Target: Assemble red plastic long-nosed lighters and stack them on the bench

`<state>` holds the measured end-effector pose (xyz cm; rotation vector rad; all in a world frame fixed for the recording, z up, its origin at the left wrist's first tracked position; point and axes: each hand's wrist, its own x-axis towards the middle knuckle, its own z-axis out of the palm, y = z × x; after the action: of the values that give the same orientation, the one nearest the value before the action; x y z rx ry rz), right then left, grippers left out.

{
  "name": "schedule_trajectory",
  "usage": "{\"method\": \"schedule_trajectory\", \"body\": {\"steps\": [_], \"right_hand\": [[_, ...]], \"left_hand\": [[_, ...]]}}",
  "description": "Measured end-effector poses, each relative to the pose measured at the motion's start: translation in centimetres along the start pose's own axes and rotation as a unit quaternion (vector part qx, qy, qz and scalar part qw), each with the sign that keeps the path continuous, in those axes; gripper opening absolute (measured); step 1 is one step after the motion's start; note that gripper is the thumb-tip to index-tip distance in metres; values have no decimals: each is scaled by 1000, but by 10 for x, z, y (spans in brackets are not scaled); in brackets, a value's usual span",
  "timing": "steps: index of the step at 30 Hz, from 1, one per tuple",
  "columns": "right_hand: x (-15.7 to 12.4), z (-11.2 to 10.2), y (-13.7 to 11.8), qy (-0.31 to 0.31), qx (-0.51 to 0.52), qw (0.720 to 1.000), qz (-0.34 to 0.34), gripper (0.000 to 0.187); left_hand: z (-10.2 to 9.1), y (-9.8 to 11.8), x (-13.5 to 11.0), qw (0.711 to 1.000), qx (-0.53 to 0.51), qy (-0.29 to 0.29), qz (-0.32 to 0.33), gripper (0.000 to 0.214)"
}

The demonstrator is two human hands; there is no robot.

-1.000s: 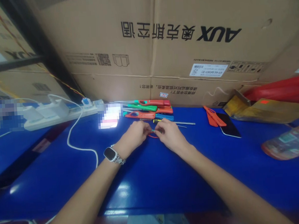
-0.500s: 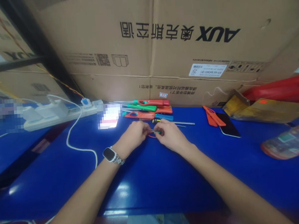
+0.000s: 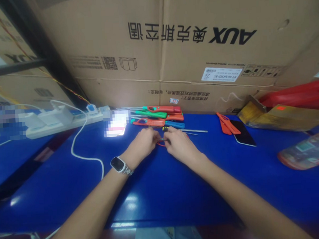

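Observation:
My left hand [image 3: 142, 144], with a watch [image 3: 118, 164] on its wrist, and my right hand [image 3: 177, 144] meet over the blue table [image 3: 158, 184]. Both pinch a small thing with a thin red loop [image 3: 161, 144] and a green bit between the fingertips; I cannot make out what it is. Just beyond the hands lies a pile of screwdrivers [image 3: 159, 116] with red, green and blue handles.
Big cardboard boxes [image 3: 187, 49] wall off the back. A white power strip [image 3: 54, 122] with chargers and a white cable [image 3: 81, 146] sits at left, next to a lit phone [image 3: 117, 123]. A dark phone [image 3: 243, 135] and orange tool [image 3: 226, 123] lie right, with bags [image 3: 304, 150] beyond.
My hands have drawn slightly closer together around the small red thing; the green bit shows less. Nothing else has moved.

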<state>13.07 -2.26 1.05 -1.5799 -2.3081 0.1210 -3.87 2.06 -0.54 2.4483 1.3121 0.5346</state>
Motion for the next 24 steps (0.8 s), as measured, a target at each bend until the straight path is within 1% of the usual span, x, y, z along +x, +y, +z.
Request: {"method": "schedule_trajectory", "body": {"steps": [6, 10, 15, 19, 20, 22, 24], "right_hand": [[2, -5, -8, -19, -10, 999, 29, 19], [4, -3, -1, -14, 16, 999, 30, 18], [0, 7, 18, 25, 111, 993, 9, 12], [-6, 6, 25, 23, 191, 981, -27, 18], [-7, 3, 25, 21, 202, 979, -33, 21], [-9, -3, 27, 16, 204, 978, -49, 28], [-12, -11, 33, 12, 176, 982, -65, 35]], "left_hand": [[1, 1, -1, 1000, 13, 7, -1, 23], [-3, 6, -3, 1000, 17, -3, -5, 20], [-4, 13, -5, 1000, 18, -7, -19, 10], [-4, 16, -6, 999, 13, -7, -33, 8], [-5, 16, -7, 1000, 12, -2, -24, 8], [-6, 16, -7, 1000, 12, 15, 14, 16], [-6, 16, -7, 998, 18, 28, 57, 22]]}}
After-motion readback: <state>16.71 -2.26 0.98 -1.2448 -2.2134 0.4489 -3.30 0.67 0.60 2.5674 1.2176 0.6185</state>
